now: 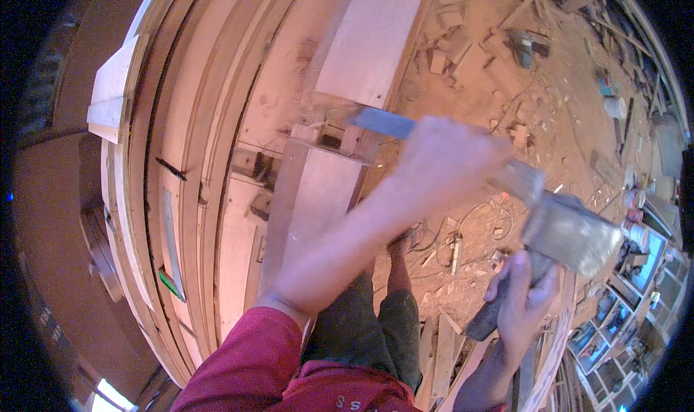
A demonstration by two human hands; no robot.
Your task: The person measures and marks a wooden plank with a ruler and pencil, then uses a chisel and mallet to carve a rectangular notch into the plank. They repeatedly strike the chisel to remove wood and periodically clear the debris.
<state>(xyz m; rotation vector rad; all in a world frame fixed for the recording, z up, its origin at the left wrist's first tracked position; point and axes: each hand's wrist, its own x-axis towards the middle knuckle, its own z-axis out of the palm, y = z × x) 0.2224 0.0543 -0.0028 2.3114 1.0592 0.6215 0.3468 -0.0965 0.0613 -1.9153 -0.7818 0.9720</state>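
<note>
My left hand (455,155) is wrapped round the handle of a chisel (384,122). The blue part of the chisel slants left to a notch (331,139) cut in a pale wooden beam (318,195); motion blurs its tip, so contact with the wood is unclear. My right hand (531,303) grips the dark handle of a mallet (575,236). Its blocky greyish head is beside the butt end of the chisel; whether they touch cannot be told. Wood chips lie around the notch.
Long planks (210,116) lie side by side on the left, with a dark pencil-like stick (171,170) and a green-ended tool (171,285) on them. Offcuts (499,72) and cords litter the dirt floor. A compartmented rack (614,318) stands at the right.
</note>
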